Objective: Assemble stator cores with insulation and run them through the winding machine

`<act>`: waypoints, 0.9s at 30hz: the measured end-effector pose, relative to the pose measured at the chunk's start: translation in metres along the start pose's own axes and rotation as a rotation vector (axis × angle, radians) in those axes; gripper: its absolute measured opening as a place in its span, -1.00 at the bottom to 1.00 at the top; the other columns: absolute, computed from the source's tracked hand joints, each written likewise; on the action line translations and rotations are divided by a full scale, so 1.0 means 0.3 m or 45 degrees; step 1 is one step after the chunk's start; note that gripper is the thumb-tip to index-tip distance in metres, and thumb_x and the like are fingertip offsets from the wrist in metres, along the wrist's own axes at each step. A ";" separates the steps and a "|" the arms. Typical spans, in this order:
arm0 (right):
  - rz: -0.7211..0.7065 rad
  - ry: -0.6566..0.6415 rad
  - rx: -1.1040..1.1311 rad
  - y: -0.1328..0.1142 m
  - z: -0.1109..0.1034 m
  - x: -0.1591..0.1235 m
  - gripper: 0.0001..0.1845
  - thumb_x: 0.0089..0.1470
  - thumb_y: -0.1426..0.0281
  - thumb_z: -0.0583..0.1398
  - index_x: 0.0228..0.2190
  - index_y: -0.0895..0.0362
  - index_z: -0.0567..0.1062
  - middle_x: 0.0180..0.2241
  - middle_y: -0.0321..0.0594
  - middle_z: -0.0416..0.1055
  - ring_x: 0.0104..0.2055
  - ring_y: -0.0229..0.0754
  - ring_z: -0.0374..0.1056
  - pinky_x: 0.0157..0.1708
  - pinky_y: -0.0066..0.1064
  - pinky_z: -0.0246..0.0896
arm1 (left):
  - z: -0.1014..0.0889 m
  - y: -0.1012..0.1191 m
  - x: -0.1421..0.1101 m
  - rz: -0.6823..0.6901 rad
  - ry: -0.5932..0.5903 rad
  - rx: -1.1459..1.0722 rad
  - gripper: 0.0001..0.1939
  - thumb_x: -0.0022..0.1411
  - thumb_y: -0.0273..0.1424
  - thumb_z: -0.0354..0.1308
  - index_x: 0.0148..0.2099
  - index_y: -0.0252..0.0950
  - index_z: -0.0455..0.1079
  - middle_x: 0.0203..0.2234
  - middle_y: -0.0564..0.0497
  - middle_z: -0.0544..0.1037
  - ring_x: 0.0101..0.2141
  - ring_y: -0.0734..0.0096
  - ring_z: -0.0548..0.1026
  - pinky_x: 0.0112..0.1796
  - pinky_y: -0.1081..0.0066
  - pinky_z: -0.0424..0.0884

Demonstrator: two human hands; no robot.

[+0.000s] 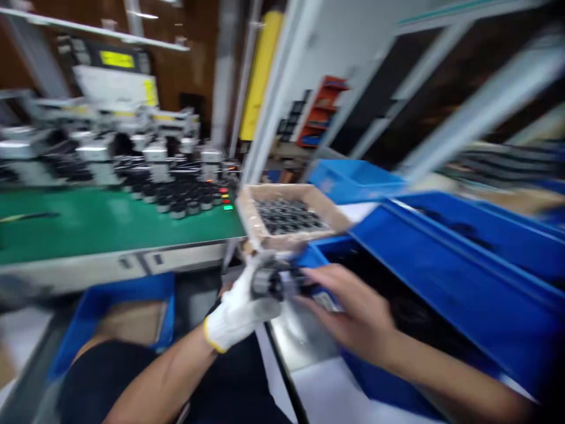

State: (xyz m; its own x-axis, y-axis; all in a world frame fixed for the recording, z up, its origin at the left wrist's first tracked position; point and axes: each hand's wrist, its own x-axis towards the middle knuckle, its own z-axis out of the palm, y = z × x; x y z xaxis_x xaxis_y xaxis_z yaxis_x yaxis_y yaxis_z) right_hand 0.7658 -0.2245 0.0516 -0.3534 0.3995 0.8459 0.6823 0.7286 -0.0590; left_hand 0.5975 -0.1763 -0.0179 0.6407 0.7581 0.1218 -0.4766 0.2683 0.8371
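Observation:
My left hand (247, 297), in a white glove with a yellow cuff, is closed around a dark cylindrical part (266, 282) with a greyish rim. Close beside it, my bare right hand (353, 306) has thumb and fingers drawn together at a small dark piece (299, 278). Blur hides the exact kind of both pieces and whether they touch each other. Both hands are over the metal edge of a work surface (304, 335), in front of a blue bin (329, 247).
A cardboard box (258, 227) holds rows of small dark parts. Blue bins (459, 265) with dark pieces stand at right. On the green bench (110, 218) at left are several black cylindrical parts (176, 203) and fixtures. Another blue bin (170, 312) sits below the bench.

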 end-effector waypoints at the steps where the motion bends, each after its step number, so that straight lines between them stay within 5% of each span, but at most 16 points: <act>1: 0.021 -0.025 -0.073 -0.013 -0.021 -0.031 -0.74 0.32 0.42 0.28 0.02 0.20 0.54 -0.23 -0.07 0.57 -0.20 -0.18 0.51 -0.18 -0.41 0.52 | 0.002 -0.008 -0.001 0.033 0.062 0.055 -0.04 -0.11 -0.25 0.56 0.35 -0.17 0.33 0.19 -0.20 0.53 0.12 0.00 0.54 0.09 0.15 0.53; 5: -0.168 -0.028 -0.199 -0.001 -0.003 -0.076 -0.75 0.31 0.51 0.20 -0.01 0.36 0.51 -0.24 -0.04 0.55 -0.21 -0.19 0.49 -0.20 -0.41 0.52 | -0.020 -0.027 0.027 0.094 0.271 0.289 -0.10 -0.05 -0.28 0.55 0.33 -0.18 0.34 0.05 -0.12 0.63 0.02 0.06 0.62 0.04 0.23 0.59; 8: -0.289 0.054 -0.303 0.028 -0.003 -0.065 -0.78 0.32 0.50 0.19 -0.05 0.32 0.54 -0.20 -0.02 0.53 -0.15 -0.16 0.48 -0.17 -0.38 0.51 | -0.040 -0.021 0.036 0.118 0.269 0.464 -0.22 0.00 -0.28 0.53 0.26 -0.20 0.40 -0.05 -0.08 0.67 -0.09 0.15 0.67 -0.10 0.35 0.64; 13: -0.181 -0.010 -0.197 0.028 -0.048 -0.063 -0.68 0.35 0.36 0.25 0.00 0.38 0.51 -0.06 0.11 0.53 0.03 -0.07 0.48 0.00 -0.27 0.52 | -0.029 0.025 0.031 0.262 0.136 0.602 -0.24 -0.08 -0.33 0.55 0.21 -0.19 0.48 0.02 -0.06 0.64 -0.02 0.15 0.65 -0.03 0.37 0.63; 18: -0.096 -0.052 -0.138 0.027 -0.062 -0.078 -0.68 0.34 0.39 0.25 0.04 0.33 0.48 -0.06 0.13 0.52 0.03 -0.05 0.48 -0.02 -0.21 0.54 | 0.025 0.070 0.051 0.328 0.063 0.656 -0.02 -0.33 -0.34 0.65 0.22 -0.16 0.47 -0.01 -0.03 0.62 -0.11 0.13 0.66 -0.14 0.34 0.67; 27: -0.045 -0.011 -0.168 0.022 -0.051 -0.098 -0.56 0.22 0.42 0.34 0.07 0.33 0.45 -0.07 0.16 0.52 -0.01 0.03 0.48 -0.10 -0.13 0.54 | 0.049 0.099 0.048 0.242 0.055 0.831 -0.09 -0.17 -0.35 0.59 0.28 -0.14 0.44 0.03 -0.05 0.62 -0.10 0.15 0.66 -0.14 0.32 0.66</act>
State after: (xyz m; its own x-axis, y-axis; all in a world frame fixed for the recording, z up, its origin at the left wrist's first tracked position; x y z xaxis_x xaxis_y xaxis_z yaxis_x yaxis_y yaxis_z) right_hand 0.7904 -0.2399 0.0345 -0.3840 0.3796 0.8417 0.7471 0.6634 0.0416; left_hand 0.6016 -0.1661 0.0165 0.5504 0.7834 0.2887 -0.1090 -0.2754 0.9551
